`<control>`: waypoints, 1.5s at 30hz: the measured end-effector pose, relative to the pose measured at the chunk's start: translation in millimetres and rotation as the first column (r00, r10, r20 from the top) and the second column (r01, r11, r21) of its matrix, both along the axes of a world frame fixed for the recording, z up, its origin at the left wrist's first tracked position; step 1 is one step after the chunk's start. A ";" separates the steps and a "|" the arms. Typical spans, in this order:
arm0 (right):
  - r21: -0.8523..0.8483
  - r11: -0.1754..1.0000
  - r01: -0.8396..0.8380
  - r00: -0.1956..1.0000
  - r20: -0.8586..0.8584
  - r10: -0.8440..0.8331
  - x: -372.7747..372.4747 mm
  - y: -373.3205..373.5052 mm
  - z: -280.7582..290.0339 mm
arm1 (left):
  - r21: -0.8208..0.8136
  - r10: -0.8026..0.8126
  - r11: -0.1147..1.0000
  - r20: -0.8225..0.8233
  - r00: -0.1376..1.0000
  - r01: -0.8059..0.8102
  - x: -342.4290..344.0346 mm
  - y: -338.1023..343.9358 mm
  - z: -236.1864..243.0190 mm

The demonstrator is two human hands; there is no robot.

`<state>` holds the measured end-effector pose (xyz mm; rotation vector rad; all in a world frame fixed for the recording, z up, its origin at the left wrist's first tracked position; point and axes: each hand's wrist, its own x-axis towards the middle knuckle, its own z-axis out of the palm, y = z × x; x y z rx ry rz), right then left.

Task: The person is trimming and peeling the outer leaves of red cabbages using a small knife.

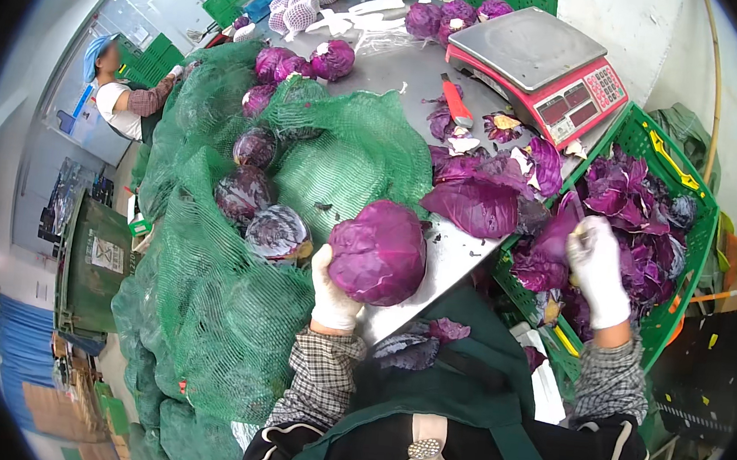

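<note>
While left hand cups round glossy cabbage, green mesh netting

Steel table — cabbages, green netting, scale.

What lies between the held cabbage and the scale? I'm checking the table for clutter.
In the head view, loose purple leaves and a red-handled knife lie between the cabbage and the scale.

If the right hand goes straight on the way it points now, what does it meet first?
Most likely the loose purple cabbage leaves heaped in the green crate; the right hand already hangs over them, though depth is unclear.
</note>
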<state>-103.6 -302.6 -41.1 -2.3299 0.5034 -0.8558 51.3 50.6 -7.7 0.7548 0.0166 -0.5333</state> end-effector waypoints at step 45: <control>0.213 0.565 -0.797 0.603 0.320 0.730 61.6 124.3 108.4 | 0.161 -0.181 0.978 0.306 0.935 0.136 -31.1 -45.2 29.0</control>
